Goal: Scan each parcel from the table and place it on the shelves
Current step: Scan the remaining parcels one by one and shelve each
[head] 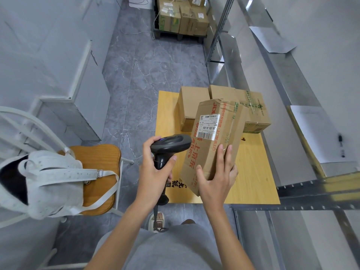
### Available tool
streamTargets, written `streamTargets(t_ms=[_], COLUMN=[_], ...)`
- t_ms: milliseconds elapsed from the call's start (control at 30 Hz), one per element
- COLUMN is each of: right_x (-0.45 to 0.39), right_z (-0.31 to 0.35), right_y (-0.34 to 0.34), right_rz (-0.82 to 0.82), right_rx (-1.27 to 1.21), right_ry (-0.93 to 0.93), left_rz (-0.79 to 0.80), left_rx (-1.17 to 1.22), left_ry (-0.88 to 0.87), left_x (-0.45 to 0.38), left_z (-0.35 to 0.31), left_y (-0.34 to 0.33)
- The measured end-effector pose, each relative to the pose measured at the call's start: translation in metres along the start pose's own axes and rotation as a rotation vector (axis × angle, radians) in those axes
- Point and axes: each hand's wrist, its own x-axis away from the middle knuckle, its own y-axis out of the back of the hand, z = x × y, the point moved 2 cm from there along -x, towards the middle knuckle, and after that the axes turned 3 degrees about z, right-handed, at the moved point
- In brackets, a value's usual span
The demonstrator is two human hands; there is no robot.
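My right hand (216,177) grips the near end of a long cardboard parcel (214,145) with red print, held tilted above the yellow table (251,172). A white barcode label (208,126) faces up on it. My left hand (155,168) grips the handle of a black barcode scanner (171,143), whose head points at the label from the left. Two more cardboard parcels, a plain one (191,106) and one with green tape (255,112), lie at the table's far end, partly hidden by the held parcel.
Grey metal shelves (303,117) run along the right, with white sheets lying on them. A wooden chair (99,172) with a white bag (50,182) stands left. More boxes (181,16) are stacked on a pallet at the far end. Grey cabinets line the left.
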Motion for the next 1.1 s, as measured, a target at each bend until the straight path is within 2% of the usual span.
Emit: streamTargets(t_ms=[367,600,833,1100], right_x=[0.000,0.000,0.009,0.032], right_z=[-0.002,-0.002,-0.037,-0.076], right_y=[0.000,0.009,0.042,0.133], right_rz=[0.021,0.004,-0.041,-0.253], right_rx=[-0.005,-0.057,-0.215,-0.374], right_ry=[0.004,-0.090,-0.313,-0.463], left_rz=[-0.009,0.017,0.147,0.372], left_rx=[0.016,-0.013,-0.027,0.006], left_ry=[-0.015,0.013,0.049,0.045], left_x=[-0.002,-0.013,-0.029,-0.009], left_z=[0.001,0.004,0.005,-0.004], left_y=[0.001,-0.013,-0.054,-0.144])
